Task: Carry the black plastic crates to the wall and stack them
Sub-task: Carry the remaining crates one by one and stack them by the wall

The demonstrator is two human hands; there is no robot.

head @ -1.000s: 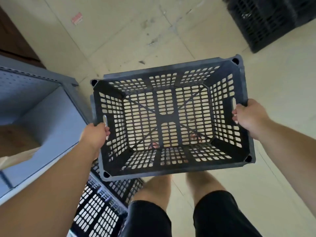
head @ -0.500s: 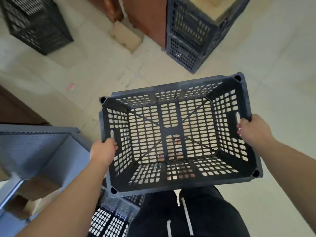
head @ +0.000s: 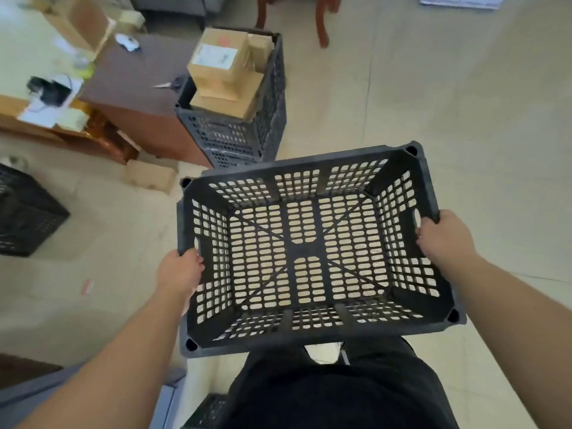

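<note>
The black plastic crate (head: 305, 249) is held off the floor in front of the person's body, open side up and roughly level. Pale floor shows through its slotted bottom and walls, and nothing lies inside it. The left hand (head: 179, 274) grips the rim of the crate's left short wall beside the handle slot, with its fingers curled over the edge. The right hand (head: 442, 239) grips the right short wall at its handle slot in the same way. Both forearms reach forward, bare, with the wrists nearly straight. Black clothing on the legs (head: 334, 394) shows just below the crate's near wall.

The floor (head: 464, 119) is pale beige tile with thin joint lines. Beyond the crate's far left corner stands a stack of black crates (head: 238, 140). The top one is filled with cardboard boxes (head: 216, 66), and one box bears a white label too blurred to read. Left of that stack is a brown wooden desk (head: 130, 97) with scissors (head: 167, 84) and loose papers on it. A small piece of cardboard (head: 150, 176) lies on the floor at its foot. Well to the left of the held crate sits another black crate (head: 24, 218). Nearer the left forearm a red and white scrap (head: 87, 286) lies on the tile, its print illegible. Red-brown wooden furniture legs (head: 322, 23) stand far beyond the crate. Below its near left corner is a grey-blue panel (head: 167, 397).
</note>
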